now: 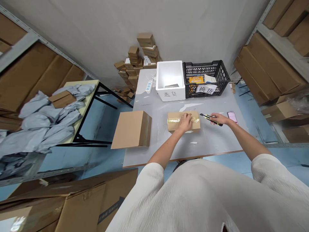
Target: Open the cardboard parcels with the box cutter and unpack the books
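Note:
A small cardboard box (172,117) with shiny clear tape along its top lies on the grey table (159,141). On top of it, my left hand (185,122) presses down with bent fingers, holding the box by its taped middle. To the right, my right hand (217,119) is closed round a yellow-and-black utility knife (207,117). The knife's front end points left, close to the box's right side but apart from it. How far the blade is out is too small to tell. A phone (232,117) with a lit screen lies beside my right wrist.
A larger cardboard box (129,129) stands at the table's left edge. At the back are a white foam box (170,91), a black crate (205,90) with small packages, and a power strip (149,87). Grey mailing bags (41,119) cover a side table. Carton-filled shelves flank both sides.

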Demonstrator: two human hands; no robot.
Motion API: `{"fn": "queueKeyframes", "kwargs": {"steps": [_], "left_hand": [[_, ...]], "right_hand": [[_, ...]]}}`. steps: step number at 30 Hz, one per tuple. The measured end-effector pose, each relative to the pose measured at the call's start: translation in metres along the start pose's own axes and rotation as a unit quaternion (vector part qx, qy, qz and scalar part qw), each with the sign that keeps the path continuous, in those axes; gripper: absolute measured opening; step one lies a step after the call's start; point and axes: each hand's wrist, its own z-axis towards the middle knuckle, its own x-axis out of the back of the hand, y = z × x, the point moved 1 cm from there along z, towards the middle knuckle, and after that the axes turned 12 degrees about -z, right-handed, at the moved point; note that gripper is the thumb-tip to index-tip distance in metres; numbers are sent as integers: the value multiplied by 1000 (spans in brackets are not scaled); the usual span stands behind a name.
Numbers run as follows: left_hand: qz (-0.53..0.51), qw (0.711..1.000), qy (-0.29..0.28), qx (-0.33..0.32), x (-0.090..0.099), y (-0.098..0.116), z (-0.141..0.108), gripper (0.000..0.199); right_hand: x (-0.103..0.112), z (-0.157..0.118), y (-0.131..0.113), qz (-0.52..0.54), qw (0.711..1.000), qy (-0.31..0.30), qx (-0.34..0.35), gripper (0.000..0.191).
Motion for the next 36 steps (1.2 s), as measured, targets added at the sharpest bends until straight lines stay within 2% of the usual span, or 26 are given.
{"fn": "queueKeyframes", "kwargs": {"steps": [3,6,10,14,18,22,27,36], "left_hand": [[30,999,23,27,0,-1,5,52],[48,998,17,39,0,-4,11,60],[49,997,-32,56,4,-11,27,87],[67,990,-98,77,10,-17,45,94],[78,991,-101,52,8,-24,44,84],[75,995,-69,21,-3,-31,30,74],[64,998,-22,-2,-14,-37,24,72],[59,998,4,-16,-19,-42,25,72]], "right_hand": [[-5,-8,-3,-29,998,41,35,40],[-13,-14,-7,-101,990,78,62,38],[-22,-18,-11,-235,960,114,102,43],[-26,-16,-10,-306,937,128,108,49],[-28,-12,-5,-319,931,131,119,49],[-35,-10,3,-310,929,156,127,48],[-53,-6,17,-290,929,189,132,49],[-77,5,36,-256,927,228,151,53]]}}
